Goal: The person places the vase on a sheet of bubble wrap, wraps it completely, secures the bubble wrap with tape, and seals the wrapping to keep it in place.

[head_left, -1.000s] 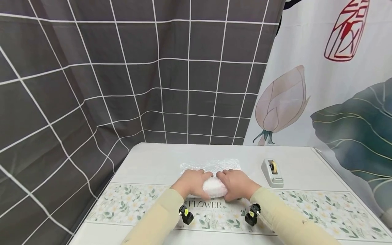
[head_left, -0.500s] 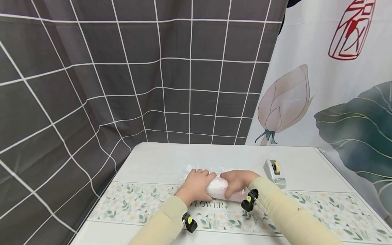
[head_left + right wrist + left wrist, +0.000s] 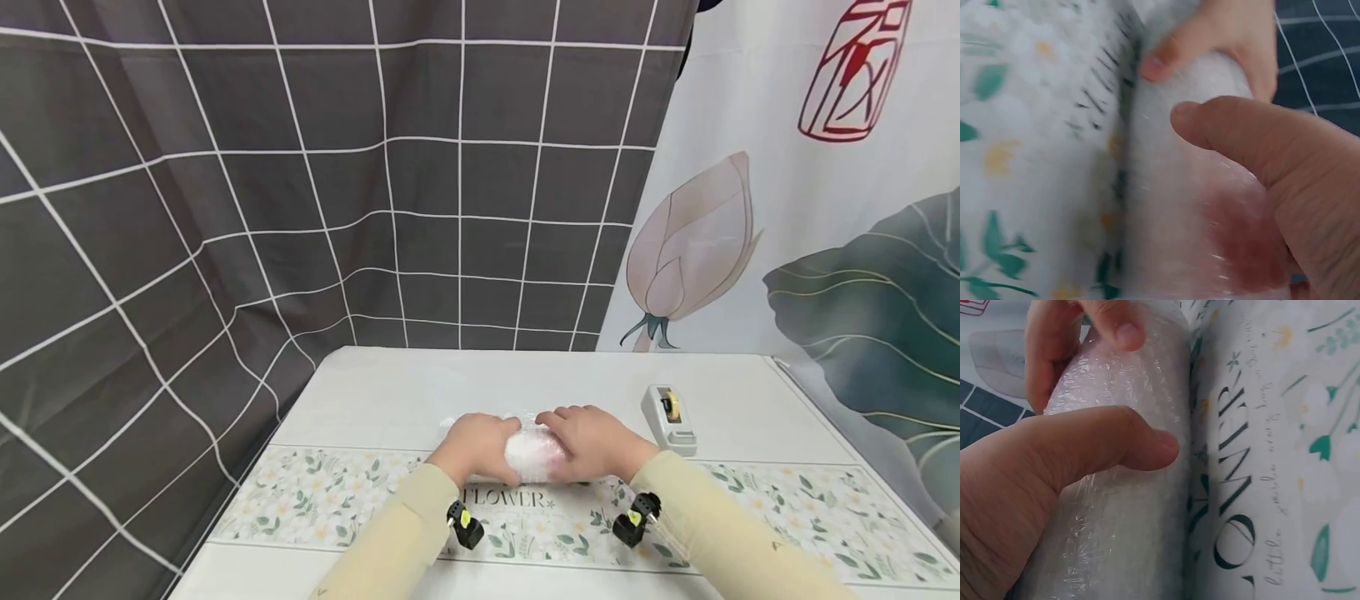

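A bundle rolled in clear bubble wrap (image 3: 534,457) lies across the table, in front of me. My left hand (image 3: 480,447) grips its left part, and my right hand (image 3: 596,442) grips its right part. In the left wrist view, the thumb (image 3: 1129,440) presses over the top of the shiny bubble wrap (image 3: 1129,519). The right wrist view shows my right thumb (image 3: 1229,128) lying over the roll, with a reddish patch (image 3: 1244,240) showing through the layers. What is wrapped inside cannot be made out. Most other fingers are hidden behind the roll.
To the right, behind my right hand, stands a white tape dispenser (image 3: 669,418) with a yellow roll. The white table (image 3: 390,387) has a floral band printed with "FLOWER". A dark grid-patterned curtain (image 3: 420,192) hangs behind and left, a floral curtain (image 3: 697,242) at right.
The flat bubble wrap sheet behind the hands has shrunk to a small strip as the bundle took it up. My right hand shifted its grip along the roll and now sits slightly further right.
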